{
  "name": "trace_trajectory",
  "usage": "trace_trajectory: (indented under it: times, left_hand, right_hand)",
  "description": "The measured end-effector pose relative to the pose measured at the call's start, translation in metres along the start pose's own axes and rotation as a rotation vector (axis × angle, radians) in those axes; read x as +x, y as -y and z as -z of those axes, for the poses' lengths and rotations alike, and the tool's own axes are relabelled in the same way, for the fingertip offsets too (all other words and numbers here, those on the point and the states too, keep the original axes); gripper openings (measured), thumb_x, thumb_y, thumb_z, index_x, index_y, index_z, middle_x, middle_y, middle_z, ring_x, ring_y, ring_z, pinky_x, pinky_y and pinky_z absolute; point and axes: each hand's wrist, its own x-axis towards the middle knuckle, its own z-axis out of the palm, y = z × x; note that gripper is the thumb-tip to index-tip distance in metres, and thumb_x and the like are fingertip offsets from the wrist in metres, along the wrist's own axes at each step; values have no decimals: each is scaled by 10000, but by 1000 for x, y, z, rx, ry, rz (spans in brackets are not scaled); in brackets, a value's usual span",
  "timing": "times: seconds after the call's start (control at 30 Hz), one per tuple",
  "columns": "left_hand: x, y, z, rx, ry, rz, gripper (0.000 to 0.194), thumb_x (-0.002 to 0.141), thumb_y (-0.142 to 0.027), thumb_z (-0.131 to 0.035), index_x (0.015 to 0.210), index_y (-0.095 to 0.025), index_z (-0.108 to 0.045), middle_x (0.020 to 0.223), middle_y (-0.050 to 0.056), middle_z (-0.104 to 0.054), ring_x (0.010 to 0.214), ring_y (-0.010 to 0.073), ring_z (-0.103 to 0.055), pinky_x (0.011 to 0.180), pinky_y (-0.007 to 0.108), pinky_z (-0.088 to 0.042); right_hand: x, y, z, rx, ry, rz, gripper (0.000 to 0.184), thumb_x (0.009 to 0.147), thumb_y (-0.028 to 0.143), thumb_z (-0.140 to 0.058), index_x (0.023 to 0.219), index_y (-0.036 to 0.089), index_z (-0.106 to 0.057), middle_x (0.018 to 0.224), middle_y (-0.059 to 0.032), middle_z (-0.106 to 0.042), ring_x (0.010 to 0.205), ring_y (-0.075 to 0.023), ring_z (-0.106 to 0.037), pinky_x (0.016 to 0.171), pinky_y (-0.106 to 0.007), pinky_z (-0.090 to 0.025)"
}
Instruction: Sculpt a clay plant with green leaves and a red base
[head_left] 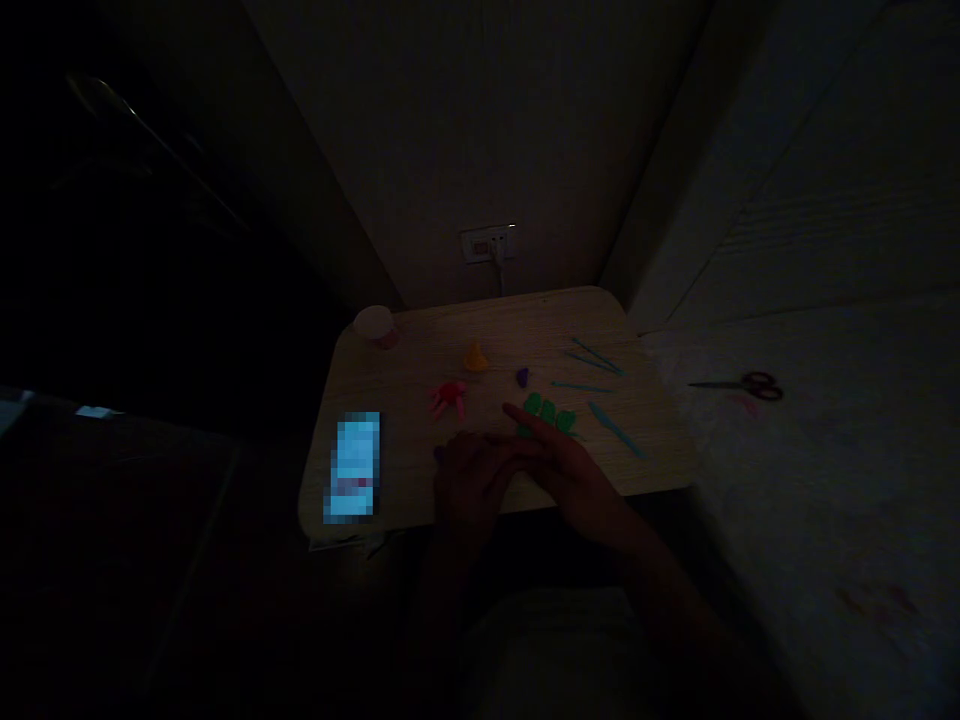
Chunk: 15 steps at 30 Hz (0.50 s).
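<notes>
In the dim light, my left hand [469, 485] is closed with its fingers curled, over the front of the small table. A bit of purple clay [439, 454] shows at its outer edge; whether it is held or lies beside the hand I cannot tell. My right hand [562, 460] reaches across with stretched fingers, its fingertips meeting the left hand and one finger pointing forward. Just beyond it lie green clay shapes [549, 411], partly covered by the hand. Farther back are a red and pink clay figure [450, 393], an orange clay piece [475, 358] and a purple lump [523, 377].
Several blue modelling tools [616, 430] lie on the table's right. A lit phone [354, 467] rests at the front left, a cup [376, 326] at the back left. Scissors [739, 386] lie on the pale surface to the right. A wall socket [487, 244] holds a plug.
</notes>
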Motion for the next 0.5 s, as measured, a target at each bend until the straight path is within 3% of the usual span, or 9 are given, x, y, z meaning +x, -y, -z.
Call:
trace_trajectory:
  times: [0.13,0.2,0.33,0.5]
  left_hand:
    - [-2,0,-1,-39,-26,97,168,996,-340,-701,1032,-223,-816,899,46,-804,824,187,-745,772,300,-602]
    - [-3,0,1,-97,-59,204,114,946,-318,-763,959,-221,-821,884,37,-818,809,186,-762,774,291,-606]
    - [1,-4,7,-207,-139,469,94,914,-258,-758,876,-230,-839,894,28,-847,840,207,-797,831,313,-623]
    - [10,-17,6,-483,-165,654,241,969,-259,-650,1096,-212,-850,965,64,-861,923,217,-822,892,324,-640]
  right_hand:
    - [-4,3,0,6,33,-12,652,948,181,-628,1573,337,-528,1383,-57,-757,1398,-282,-637,1261,-584,-387]
    - [-3,4,2,61,5,-42,651,960,220,-651,1581,346,-502,1364,-67,-769,1372,-288,-663,1241,-597,-410]
    - [2,6,9,139,-194,-66,538,960,306,-705,1481,317,-569,1310,-95,-795,1303,-300,-715,1168,-570,-501]
    - [5,10,15,137,-234,-51,439,948,369,-737,1367,293,-629,1253,-99,-817,1183,-287,-773,1120,-533,-544]
